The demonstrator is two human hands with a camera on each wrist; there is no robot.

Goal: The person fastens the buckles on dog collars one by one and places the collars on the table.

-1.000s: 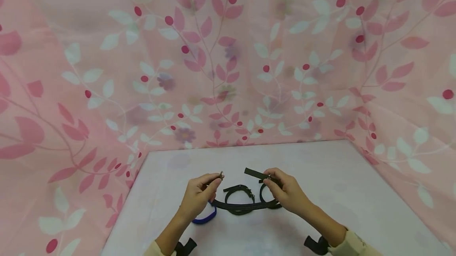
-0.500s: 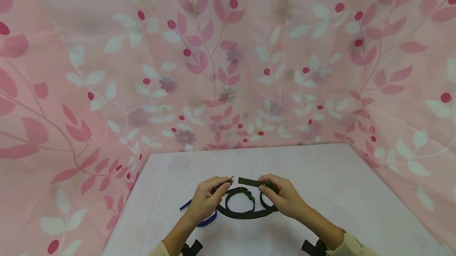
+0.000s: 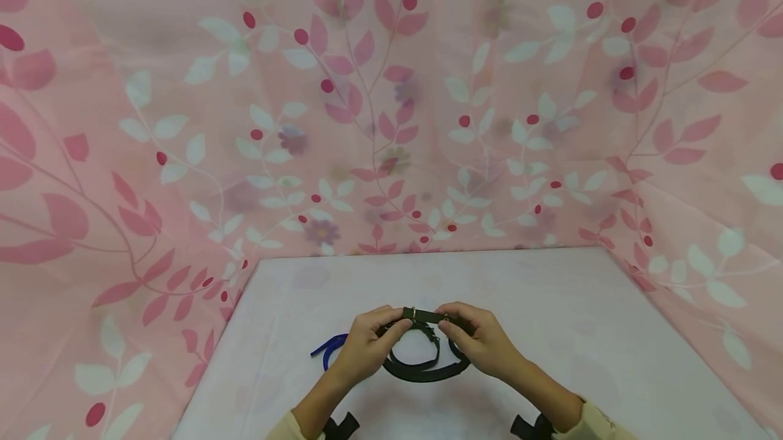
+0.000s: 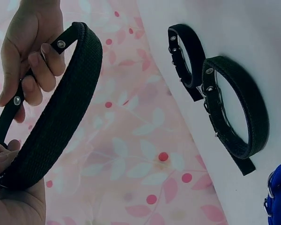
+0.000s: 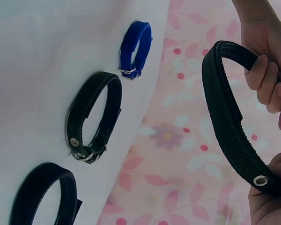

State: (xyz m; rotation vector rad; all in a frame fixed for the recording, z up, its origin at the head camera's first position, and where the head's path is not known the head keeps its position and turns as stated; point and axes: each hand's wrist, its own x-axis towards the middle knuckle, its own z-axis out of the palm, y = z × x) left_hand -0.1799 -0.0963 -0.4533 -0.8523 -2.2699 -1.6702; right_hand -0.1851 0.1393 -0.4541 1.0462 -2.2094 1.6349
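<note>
Both hands hold a dark green, nearly black buckle collar in a loop above the table; its wide padded band (image 4: 84, 93) hangs toward the person. My left hand (image 3: 367, 348) pinches the buckle end. My right hand (image 3: 486, 341) pinches the thinner strap (image 3: 428, 315) with metal eyelets. In the head view the strap's tip lies at the metal ring by the left fingertips; whether it is through the buckle is hard to tell. Fingers partly hide the buckle. In the right wrist view, an eyelet shows on the band (image 5: 225, 117) near the right hand (image 5: 262, 206).
Behind the held collar, two dark buckled collars, one in the middle (image 5: 79, 108) and one to the right (image 5: 25, 197), rest on the white table (image 3: 550, 304). A blue collar (image 3: 333, 343) lies left, partly behind the left hand. Pink leaf-patterned cloth (image 3: 391, 120) surrounds the table.
The hands have drawn together, the left moving right. The strap's tip, apart from the metal ring before, now meets it at the left fingertips. More of the blue collar's left side shows.
</note>
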